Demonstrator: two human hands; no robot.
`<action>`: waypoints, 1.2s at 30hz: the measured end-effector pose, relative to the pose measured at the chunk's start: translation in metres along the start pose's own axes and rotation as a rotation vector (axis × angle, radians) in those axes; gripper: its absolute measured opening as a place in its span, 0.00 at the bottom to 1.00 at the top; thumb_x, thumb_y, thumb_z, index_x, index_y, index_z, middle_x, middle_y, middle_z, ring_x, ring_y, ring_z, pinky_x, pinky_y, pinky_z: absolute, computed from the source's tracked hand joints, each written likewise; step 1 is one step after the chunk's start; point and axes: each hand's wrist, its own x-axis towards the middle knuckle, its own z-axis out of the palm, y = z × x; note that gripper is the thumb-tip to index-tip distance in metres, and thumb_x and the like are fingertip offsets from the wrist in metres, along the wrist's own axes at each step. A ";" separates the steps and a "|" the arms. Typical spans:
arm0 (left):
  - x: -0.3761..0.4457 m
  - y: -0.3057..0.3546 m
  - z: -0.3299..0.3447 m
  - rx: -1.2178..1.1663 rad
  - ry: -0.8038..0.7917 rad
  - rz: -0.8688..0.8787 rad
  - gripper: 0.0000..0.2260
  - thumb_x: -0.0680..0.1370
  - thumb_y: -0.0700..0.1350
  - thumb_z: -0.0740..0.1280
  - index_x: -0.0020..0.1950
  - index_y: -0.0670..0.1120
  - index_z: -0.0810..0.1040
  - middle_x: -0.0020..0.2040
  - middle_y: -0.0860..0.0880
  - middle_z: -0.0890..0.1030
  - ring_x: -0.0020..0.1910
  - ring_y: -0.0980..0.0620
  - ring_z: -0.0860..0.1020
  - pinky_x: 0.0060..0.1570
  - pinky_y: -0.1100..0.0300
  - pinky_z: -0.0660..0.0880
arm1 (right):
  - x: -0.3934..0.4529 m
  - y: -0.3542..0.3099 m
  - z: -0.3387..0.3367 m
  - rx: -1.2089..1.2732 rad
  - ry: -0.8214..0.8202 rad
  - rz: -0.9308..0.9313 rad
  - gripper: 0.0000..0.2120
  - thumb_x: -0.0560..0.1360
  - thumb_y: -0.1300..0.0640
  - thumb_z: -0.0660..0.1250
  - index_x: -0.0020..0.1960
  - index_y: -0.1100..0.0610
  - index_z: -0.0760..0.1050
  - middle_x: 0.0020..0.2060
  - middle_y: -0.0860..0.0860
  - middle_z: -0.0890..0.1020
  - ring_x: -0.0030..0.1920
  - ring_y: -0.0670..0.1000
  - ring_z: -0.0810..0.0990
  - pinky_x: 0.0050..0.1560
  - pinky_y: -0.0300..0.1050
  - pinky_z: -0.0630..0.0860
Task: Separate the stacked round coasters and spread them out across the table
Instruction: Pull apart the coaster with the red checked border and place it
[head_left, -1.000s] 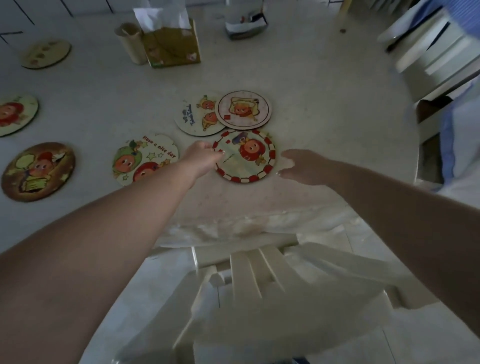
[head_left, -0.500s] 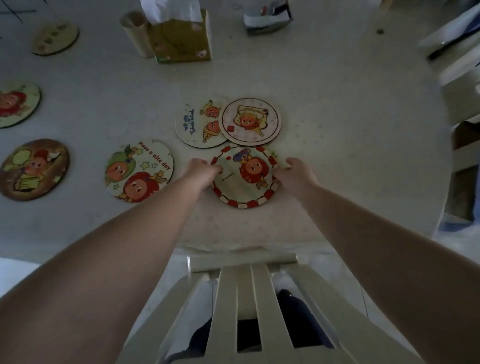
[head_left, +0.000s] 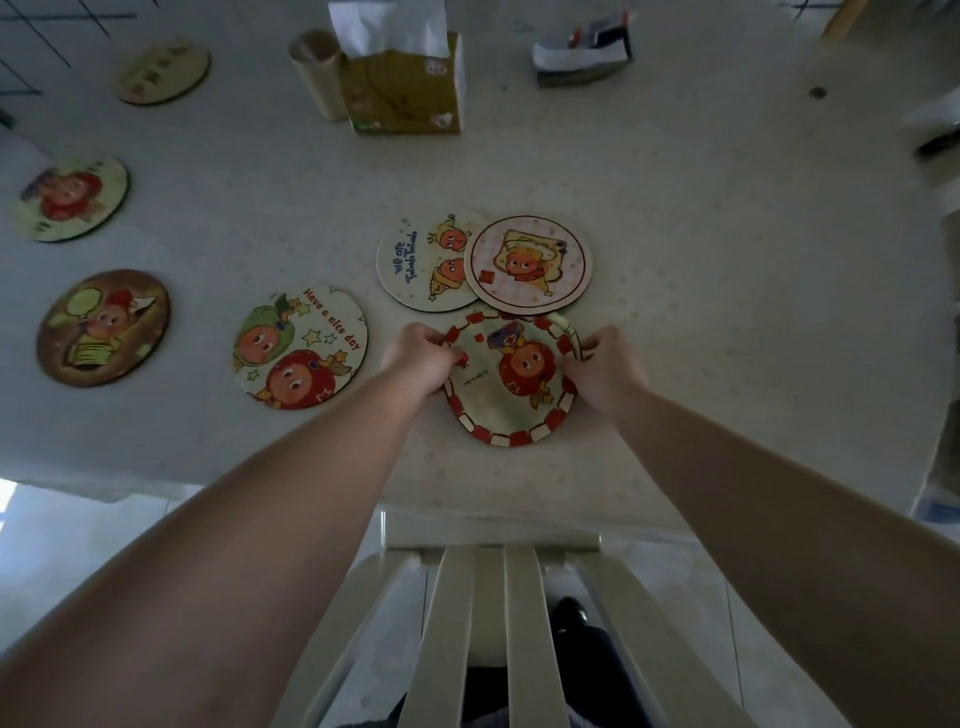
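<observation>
A round coaster with a red-and-white checked rim (head_left: 506, 400) lies near the table's front edge, with the rim of another coaster showing under its far right side. My left hand (head_left: 423, 356) pinches its left edge and my right hand (head_left: 602, 366) grips its right edge. Just behind it a pink-checked coaster (head_left: 527, 265) overlaps a "we are" coaster (head_left: 415, 260). A "Have a nice day" coaster (head_left: 298, 345) lies to the left. Further left are a brown coaster (head_left: 104, 327), a pale coaster (head_left: 70, 197) and a plain coaster (head_left: 163, 73).
A tissue box (head_left: 405, 85) and a cardboard tube (head_left: 317, 70) stand at the back of the white table (head_left: 727, 260), with a small holder of items (head_left: 582, 54) to their right. A white slatted chair back (head_left: 488, 623) is below the table's front edge.
My right hand has moved in from the right and closed on the checked-rim coaster's right edge. My left hand stays on its left edge.
</observation>
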 end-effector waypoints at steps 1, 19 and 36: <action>-0.002 -0.001 -0.001 -0.006 0.002 0.001 0.13 0.72 0.46 0.71 0.54 0.47 0.75 0.53 0.44 0.81 0.52 0.45 0.80 0.55 0.48 0.79 | -0.001 0.001 0.000 -0.021 0.009 -0.021 0.15 0.75 0.51 0.66 0.57 0.56 0.68 0.44 0.50 0.74 0.44 0.51 0.74 0.36 0.43 0.67; -0.025 -0.025 0.019 0.208 0.273 0.346 0.12 0.73 0.45 0.70 0.56 0.47 0.76 0.51 0.49 0.76 0.43 0.53 0.74 0.34 0.65 0.66 | -0.018 0.030 0.010 0.059 0.040 0.042 0.20 0.72 0.51 0.69 0.61 0.55 0.70 0.57 0.55 0.77 0.45 0.52 0.77 0.30 0.38 0.66; -0.044 0.014 0.033 -0.642 -0.222 0.072 0.03 0.75 0.38 0.68 0.46 0.46 0.77 0.46 0.45 0.82 0.47 0.45 0.81 0.49 0.49 0.79 | -0.027 0.032 -0.016 0.438 0.043 0.266 0.26 0.72 0.45 0.68 0.66 0.56 0.74 0.48 0.52 0.78 0.49 0.53 0.77 0.55 0.49 0.78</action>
